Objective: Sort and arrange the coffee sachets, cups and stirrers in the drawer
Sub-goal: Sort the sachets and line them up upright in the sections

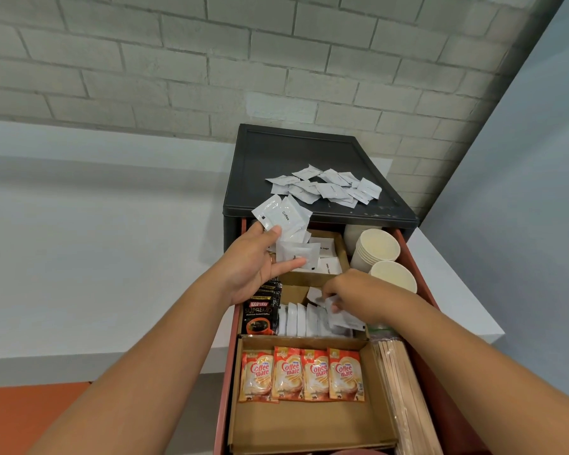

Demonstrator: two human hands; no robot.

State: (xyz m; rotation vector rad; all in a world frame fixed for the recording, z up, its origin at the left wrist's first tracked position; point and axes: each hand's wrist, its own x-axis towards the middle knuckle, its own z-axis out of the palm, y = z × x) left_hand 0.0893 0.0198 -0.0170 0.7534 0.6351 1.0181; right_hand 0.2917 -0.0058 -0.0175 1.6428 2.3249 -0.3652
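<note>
Honestly, sachets (286,216) are light, slippery; your left hand (250,264) grips several, right hand (355,295) pinches one. Take the edges.

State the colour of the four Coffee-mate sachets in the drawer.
The Coffee-mate sachets are orange and white, with red lettering; the head view shows them.

A wall of pale grey painted bricks (211,60) fills the upper view. Below it runs a smooth, pale blue-grey ledge (79,224). A plain pale blue wall (546,159) closes the right side. Orange floor (20,418) shows bottom left. A dark grey cabinet (293,152) stands against the bricks. The light is soft and even.
</note>
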